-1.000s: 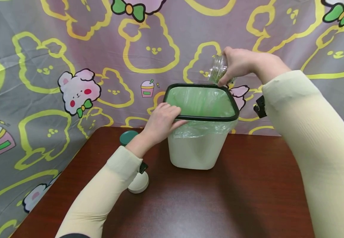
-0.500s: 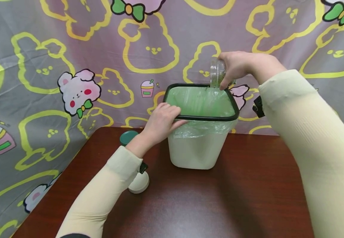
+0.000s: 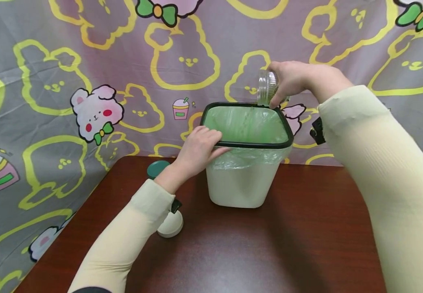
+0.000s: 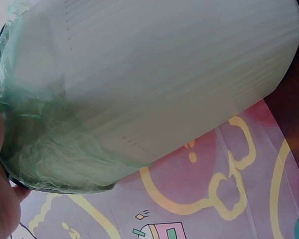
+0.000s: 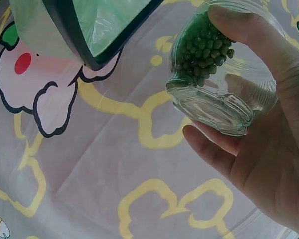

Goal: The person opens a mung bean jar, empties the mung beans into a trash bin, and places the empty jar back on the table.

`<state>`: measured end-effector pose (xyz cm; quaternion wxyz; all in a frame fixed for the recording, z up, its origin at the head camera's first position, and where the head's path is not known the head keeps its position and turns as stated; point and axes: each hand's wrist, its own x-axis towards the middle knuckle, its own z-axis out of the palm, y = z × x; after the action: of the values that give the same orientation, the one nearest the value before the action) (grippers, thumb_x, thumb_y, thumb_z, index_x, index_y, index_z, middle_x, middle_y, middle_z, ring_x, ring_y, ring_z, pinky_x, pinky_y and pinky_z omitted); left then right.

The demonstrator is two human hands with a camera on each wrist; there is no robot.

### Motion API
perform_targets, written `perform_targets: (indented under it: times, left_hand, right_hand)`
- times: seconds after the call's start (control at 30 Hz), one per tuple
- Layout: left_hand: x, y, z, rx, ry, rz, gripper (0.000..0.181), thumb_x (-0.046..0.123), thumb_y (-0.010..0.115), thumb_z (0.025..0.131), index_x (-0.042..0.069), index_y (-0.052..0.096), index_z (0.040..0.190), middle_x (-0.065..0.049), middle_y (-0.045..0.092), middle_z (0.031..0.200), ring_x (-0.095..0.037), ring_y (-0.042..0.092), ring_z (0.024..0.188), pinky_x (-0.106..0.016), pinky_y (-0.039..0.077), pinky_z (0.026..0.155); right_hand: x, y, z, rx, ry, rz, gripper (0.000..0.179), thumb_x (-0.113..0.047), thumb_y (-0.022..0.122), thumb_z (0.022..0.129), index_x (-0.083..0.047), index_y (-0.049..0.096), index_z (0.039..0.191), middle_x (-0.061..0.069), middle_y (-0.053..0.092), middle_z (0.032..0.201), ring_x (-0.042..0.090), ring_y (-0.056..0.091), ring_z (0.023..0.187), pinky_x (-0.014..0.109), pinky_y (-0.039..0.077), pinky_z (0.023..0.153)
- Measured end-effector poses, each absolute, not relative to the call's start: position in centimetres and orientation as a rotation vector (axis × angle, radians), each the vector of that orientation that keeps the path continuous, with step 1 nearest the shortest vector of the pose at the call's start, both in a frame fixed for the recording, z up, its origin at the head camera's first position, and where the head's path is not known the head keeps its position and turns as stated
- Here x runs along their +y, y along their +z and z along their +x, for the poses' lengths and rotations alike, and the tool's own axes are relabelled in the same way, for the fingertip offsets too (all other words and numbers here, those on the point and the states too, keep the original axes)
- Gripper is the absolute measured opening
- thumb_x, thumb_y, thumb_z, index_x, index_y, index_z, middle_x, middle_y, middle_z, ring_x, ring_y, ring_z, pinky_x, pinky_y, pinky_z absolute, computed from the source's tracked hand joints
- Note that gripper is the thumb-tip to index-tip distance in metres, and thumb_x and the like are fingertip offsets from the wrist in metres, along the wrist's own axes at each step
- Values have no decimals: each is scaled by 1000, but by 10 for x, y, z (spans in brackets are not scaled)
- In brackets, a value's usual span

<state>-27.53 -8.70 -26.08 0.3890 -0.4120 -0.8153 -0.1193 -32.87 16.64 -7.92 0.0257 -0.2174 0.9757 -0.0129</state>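
Note:
My right hand (image 3: pixel 293 79) grips a clear glass jar (image 3: pixel 267 87) tipped on its side, its mouth over the far right rim of a cream trash bin (image 3: pixel 240 187). Inside the jar, a heap of mung beans (image 5: pixel 204 52) shows in the right wrist view. Faint dark specks appear below the mouth against the green bag (image 3: pixel 240 124) lining the bin. At the front left corner, my left hand (image 3: pixel 198 150) holds the bin's black rim (image 3: pixel 255 145), fingers over it and thumb outside. The left wrist view has only part of this hand, beside the bag's folded edge.
A round white lid (image 3: pixel 171 225) lies on the dark red-brown table (image 3: pixel 240 252), partly behind the left sleeve. Farther back is a teal-topped round thing (image 3: pixel 158 167), its lower part hidden by the left wrist. A patterned cloth (image 3: pixel 123 73) hangs behind the table.
The jar has come down slightly and tipped further, its mouth turning toward the bin. Small dark specks now show by the far rim. The left hand has stayed on the rim.

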Motion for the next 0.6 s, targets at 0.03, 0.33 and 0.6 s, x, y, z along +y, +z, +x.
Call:
perform_targets:
  times: [0.03, 0.33, 0.6]
  left_hand:
    - [-87, -261, -275, -2074, -304, -1048, 43, 30, 72, 89, 9, 40, 70, 0, 37, 61, -21, 42, 61, -39, 42, 84]
    - [-87, -261, -275, -2085, -309, -1046, 42, 30, 72, 89, 9, 41, 71, 0, 37, 61, -20, 43, 62, -38, 41, 84]
    - [-87, -259, -273, -2108, -309, -1044, 41, 31, 72, 89, 9, 41, 71, 0, 37, 61, -20, 42, 62, -38, 41, 85]
  right_hand:
    - [166, -79, -328, 3013, -43, -669, 104, -27, 83, 72, 8, 20, 146, 29, 45, 128, 45, 43, 117, 58, 33, 101]
    - [166, -80, -327, 3010, -11, -664, 102, -26, 84, 71, 8, 22, 145, 29, 46, 127, 45, 45, 114, 58, 36, 97]
    - [167, -82, -328, 3022, -11, -682, 102, -25, 84, 70, 9, 23, 145, 30, 45, 129, 46, 43, 117, 58, 34, 99]
